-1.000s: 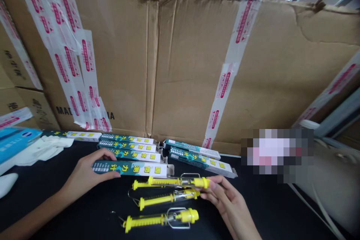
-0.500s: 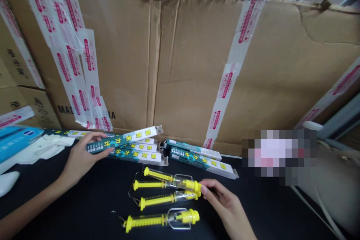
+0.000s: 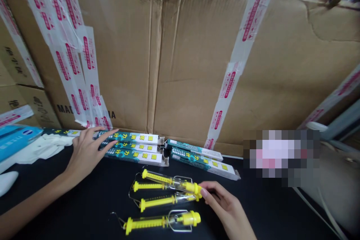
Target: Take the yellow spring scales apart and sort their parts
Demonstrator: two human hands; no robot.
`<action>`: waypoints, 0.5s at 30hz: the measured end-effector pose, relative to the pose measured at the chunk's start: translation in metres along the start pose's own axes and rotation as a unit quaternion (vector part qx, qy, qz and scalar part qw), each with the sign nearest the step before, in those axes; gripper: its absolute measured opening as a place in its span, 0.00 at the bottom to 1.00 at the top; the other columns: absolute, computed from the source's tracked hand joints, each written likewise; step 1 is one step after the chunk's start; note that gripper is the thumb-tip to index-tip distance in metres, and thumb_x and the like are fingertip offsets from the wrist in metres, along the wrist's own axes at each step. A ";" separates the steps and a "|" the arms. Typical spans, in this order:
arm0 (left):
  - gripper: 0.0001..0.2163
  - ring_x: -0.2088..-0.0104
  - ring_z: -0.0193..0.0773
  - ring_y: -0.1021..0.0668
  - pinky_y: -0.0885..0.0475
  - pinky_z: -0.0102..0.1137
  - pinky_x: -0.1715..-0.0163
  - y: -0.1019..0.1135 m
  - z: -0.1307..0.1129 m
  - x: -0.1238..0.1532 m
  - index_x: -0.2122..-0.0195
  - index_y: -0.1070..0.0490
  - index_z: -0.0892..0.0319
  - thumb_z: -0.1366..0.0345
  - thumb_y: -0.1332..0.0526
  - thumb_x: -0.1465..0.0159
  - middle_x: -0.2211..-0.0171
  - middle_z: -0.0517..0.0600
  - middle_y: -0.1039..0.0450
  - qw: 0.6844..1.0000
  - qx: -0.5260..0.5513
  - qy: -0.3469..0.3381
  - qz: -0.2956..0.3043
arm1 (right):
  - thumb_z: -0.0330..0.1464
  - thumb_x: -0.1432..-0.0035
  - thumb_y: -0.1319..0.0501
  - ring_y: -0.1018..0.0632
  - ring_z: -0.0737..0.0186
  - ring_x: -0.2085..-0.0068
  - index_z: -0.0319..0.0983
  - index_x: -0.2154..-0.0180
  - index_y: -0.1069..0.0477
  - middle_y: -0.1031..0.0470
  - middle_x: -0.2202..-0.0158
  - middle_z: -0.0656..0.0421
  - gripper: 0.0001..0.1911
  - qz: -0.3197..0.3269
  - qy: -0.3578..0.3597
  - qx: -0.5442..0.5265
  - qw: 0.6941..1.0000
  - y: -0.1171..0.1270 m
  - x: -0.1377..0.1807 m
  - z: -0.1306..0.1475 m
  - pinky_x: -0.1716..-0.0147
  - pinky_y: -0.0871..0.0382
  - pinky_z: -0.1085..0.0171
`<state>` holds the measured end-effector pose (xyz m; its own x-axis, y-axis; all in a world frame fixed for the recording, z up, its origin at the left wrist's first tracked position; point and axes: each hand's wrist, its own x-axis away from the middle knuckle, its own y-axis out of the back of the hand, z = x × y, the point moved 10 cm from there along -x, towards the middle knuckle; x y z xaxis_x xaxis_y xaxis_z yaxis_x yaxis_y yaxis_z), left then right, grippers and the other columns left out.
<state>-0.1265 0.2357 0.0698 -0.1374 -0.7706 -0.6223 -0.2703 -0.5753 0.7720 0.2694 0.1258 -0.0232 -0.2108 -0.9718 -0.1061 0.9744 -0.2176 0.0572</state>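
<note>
My left hand has its thumb and fingers on either side of a narrow green-and-white spring scale box, the rearmost of a stacked row. In front of it lie two similar boxes, the middle one and the front one. My right hand pinches the yellow end of a clear tubular spring scale, the top one of a bunch. Beneath it are a second spring scale and a third. Closest to me lies another yellow spring scale, untouched, its wire hook pointing left.
Two more boxes, a rear one and a front one, lie right of centre. A tall taped cardboard box walls off the back. At left are a blue packet and white plastic wrapping; a pale bag stands at right.
My left hand has lowered the slanted top box into line behind the other two. My right hand stays at the spring scale's end.
</note>
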 end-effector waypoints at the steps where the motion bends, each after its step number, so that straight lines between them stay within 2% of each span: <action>1: 0.18 0.44 0.61 0.32 0.36 0.55 0.48 -0.002 -0.003 -0.001 0.42 0.27 0.45 0.52 0.46 0.29 0.47 0.59 0.32 1.000 0.000 -0.004 0.001 | 0.47 0.46 0.29 0.22 0.57 0.64 0.42 0.66 0.18 0.21 0.67 0.58 0.15 0.002 0.003 -0.001 1.000 -0.001 0.000 0.000 0.64 0.27 0.67; 3: 0.20 0.44 0.60 0.31 0.35 0.54 0.48 -0.006 -0.009 -0.003 0.38 0.32 0.45 0.52 0.46 0.29 0.46 0.59 0.33 1.000 0.007 -0.011 -0.003 | 0.46 0.47 0.29 0.22 0.57 0.64 0.43 0.65 0.17 0.21 0.66 0.57 0.15 0.003 0.012 -0.002 1.000 -0.002 0.000 0.001 0.63 0.27 0.66; 6: 0.26 0.42 0.58 0.31 0.35 0.53 0.44 -0.007 -0.017 -0.003 0.31 0.44 0.52 0.53 0.48 0.29 0.42 0.61 0.37 0.999 0.035 -0.020 -0.026 | 0.46 0.47 0.28 0.22 0.57 0.64 0.43 0.65 0.17 0.20 0.66 0.57 0.15 -0.001 0.023 -0.001 1.000 -0.002 0.000 0.003 0.64 0.26 0.66; 9: 0.27 0.37 0.53 0.33 0.40 0.51 0.37 -0.001 -0.030 0.004 0.30 0.51 0.54 0.54 0.50 0.28 0.38 0.60 0.40 0.996 0.074 -0.041 -0.041 | 0.46 0.47 0.28 0.22 0.57 0.64 0.43 0.64 0.17 0.21 0.66 0.57 0.14 0.004 0.026 0.005 1.000 -0.003 0.000 0.004 0.63 0.26 0.66; 11: 0.25 0.36 0.50 0.35 0.43 0.49 0.34 0.002 -0.047 0.015 0.31 0.50 0.51 0.55 0.50 0.27 0.37 0.57 0.39 0.992 0.098 -0.069 -0.024 | 0.45 0.46 0.29 0.22 0.58 0.64 0.44 0.64 0.17 0.21 0.65 0.57 0.13 0.011 0.030 0.011 0.999 -0.004 0.000 0.005 0.64 0.26 0.66; 13: 0.22 0.35 0.47 0.34 0.40 0.45 0.35 0.006 -0.071 0.031 0.33 0.45 0.47 0.56 0.49 0.28 0.36 0.52 0.38 0.987 0.118 -0.107 0.010 | 0.45 0.46 0.29 0.22 0.57 0.63 0.44 0.63 0.16 0.20 0.65 0.56 0.13 0.012 0.033 0.017 0.999 -0.004 0.000 0.006 0.64 0.26 0.66; 15: 0.24 0.35 0.48 0.34 0.37 0.44 0.36 0.007 -0.100 0.049 0.32 0.45 0.45 0.58 0.47 0.30 0.33 0.50 0.39 0.975 0.155 -0.144 0.071 | 0.46 0.46 0.29 0.22 0.57 0.63 0.44 0.63 0.16 0.20 0.64 0.56 0.14 0.012 0.034 0.023 0.999 -0.004 0.000 0.006 0.64 0.26 0.66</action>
<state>-0.0400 0.1662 0.0575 -0.4446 -0.7014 -0.5571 -0.4979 -0.3235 0.8047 0.2645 0.1257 -0.0174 -0.1796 -0.9686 -0.1721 0.9741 -0.1995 0.1068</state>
